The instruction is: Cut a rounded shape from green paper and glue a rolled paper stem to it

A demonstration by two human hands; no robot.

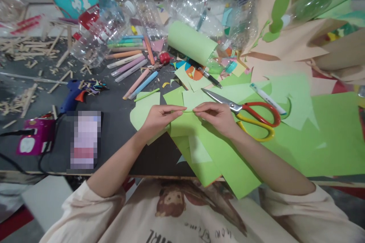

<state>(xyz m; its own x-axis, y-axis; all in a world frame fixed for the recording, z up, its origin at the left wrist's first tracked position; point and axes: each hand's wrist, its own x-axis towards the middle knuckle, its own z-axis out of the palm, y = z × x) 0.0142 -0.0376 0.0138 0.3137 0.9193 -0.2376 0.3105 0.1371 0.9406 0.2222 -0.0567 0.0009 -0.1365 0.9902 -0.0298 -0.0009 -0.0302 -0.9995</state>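
A thin rolled strip of green paper (187, 112) stretches between my two hands over the green sheets. One end is pinched between the thumb and fingers of my left hand (161, 117). My right hand (216, 117) pinches the other end the same way. Just right of that hand lie scissors (234, 107) with one red and one yellow handle, blades pointing up and left. A similar thin green paper roll (146, 95) rests on a pale green piece of paper (138, 113) left of my hands. Bright green paper sheets (319, 140) spread beneath and to the right.
At the left are a blue glue gun (71, 97), a magenta box (35, 136) with cables, a phone (85, 140) and wooden sticks (28, 100). Markers (128, 64), a green-wrapped bottle (192, 41) and clear plastic bottles (91, 43) crowd the back. A capped marker (268, 98) lies on the right.
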